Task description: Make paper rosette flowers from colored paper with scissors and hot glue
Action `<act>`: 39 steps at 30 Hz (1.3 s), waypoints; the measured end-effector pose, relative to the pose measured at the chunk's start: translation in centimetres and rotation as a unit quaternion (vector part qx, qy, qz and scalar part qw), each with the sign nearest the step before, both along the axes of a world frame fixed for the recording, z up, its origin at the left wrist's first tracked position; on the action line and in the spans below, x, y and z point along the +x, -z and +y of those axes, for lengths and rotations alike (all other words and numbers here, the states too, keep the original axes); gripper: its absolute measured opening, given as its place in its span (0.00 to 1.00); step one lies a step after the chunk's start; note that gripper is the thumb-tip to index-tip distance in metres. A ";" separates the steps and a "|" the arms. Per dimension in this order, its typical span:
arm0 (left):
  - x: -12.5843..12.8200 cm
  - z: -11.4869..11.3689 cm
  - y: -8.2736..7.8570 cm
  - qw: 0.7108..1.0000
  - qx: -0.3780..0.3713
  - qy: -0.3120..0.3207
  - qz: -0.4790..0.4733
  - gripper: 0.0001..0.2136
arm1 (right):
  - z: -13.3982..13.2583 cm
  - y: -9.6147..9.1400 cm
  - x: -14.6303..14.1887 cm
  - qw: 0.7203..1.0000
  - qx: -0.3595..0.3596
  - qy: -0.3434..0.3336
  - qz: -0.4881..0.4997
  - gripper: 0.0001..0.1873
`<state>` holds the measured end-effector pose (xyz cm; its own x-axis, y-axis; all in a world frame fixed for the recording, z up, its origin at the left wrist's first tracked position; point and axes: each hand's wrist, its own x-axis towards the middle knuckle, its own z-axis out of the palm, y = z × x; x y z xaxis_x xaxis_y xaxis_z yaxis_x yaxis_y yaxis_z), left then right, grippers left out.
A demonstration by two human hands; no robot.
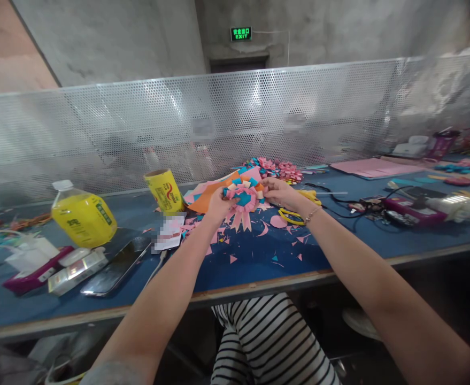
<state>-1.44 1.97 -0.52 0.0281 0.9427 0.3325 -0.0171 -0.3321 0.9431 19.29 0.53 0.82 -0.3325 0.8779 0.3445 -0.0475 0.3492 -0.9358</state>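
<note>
Between my hands is a paper rosette (pixel 244 199) with a blue centre, pink folded ring, orange, cream and blue loops, and pink ribbon tails hanging down. My left hand (pixel 219 204) grips its left edge, thumb over the front. At its upper right edge, my right hand (pixel 277 191) pinches the rosette with bent fingers. Yellow-handled scissors (pixel 293 216) lie just beneath my right wrist. Behind the rosette are orange and pink paper sheets (pixel 205 197), and a pile of pink and blue paper flowers (pixel 272 169) sits farther back. Pink paper scraps (pixel 233 259) are scattered below it.
On the left stand a yellow drink bottle (pixel 83 215) and a yellow cardboard tube (pixel 164 190); phones (pixel 116 267) lie nearer. To the right are a purple power strip (pixel 415 210), black cable and pink sheets (pixel 377 167). A perforated metal screen (pixel 235 123) borders the table's back.
</note>
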 end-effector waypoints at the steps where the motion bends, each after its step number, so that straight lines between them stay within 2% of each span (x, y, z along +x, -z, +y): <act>1: 0.1 -0.2 -0.1 0.999 0.027 -0.021 0.020 0.14 | 0.2 0.1 0.1 0.999 0.030 0.003 -0.019 0.18; 3: 0.2 -0.5 -0.4 0.994 0.079 -0.048 0.055 0.12 | 0.4 0.4 0.1 0.995 0.091 0.011 -0.048 0.18; 7: 0.5 -1.1 -0.8 0.981 0.133 -0.083 0.113 0.11 | 0.6 0.7 0.0 0.973 0.203 0.049 -0.101 0.20; 10: 0.4 -1.2 -1.0 0.956 0.200 -0.144 0.157 0.10 | 0.4 0.8 -0.1 0.943 0.279 0.091 -0.156 0.20; 14: -0.1 -1.0 -1.0 0.916 0.299 -0.206 0.173 0.11 | 0.0 0.7 -0.3 0.893 0.373 0.150 -0.200 0.16; 17: -0.2 -1.0 -1.0 0.899 0.347 -0.218 0.152 0.10 | -0.3 0.5 -0.5 0.870 0.414 0.172 -0.207 0.12; 23: 0.1 -1.8 -1.1 0.884 0.408 -0.190 0.127 0.08 | -0.9 0.2 -1.0 0.852 0.445 0.185 -0.207 0.11; 26: 0.1 -2.0 -1.3 0.887 0.404 -0.189 0.117 0.08 | -1.0 0.2 -1.0 0.835 0.473 0.194 -0.203 0.12; 29: 0.0 -1.8 -1.3 0.911 0.367 -0.167 0.083 0.08 | -1.4 0.0 -1.1 0.821 0.494 0.200 -0.203 0.12; 34: 0.1 -1.0 -1.0 0.962 0.259 -0.080 -0.021 0.10 | -2.5 -0.4 -1.5 0.835 0.482 0.189 -0.187 0.12; 37: 0.3 -0.8 -0.8 0.972 0.222 -0.039 -0.069 0.10 | -2.8 -0.5 -1.6 0.843 0.477 0.178 -0.174 0.13; 39: 0.3 -0.8 -0.7 0.975 0.205 -0.037 -0.081 0.10 | -2.8 -0.5 -1.7 0.847 0.473 0.171 -0.174 0.14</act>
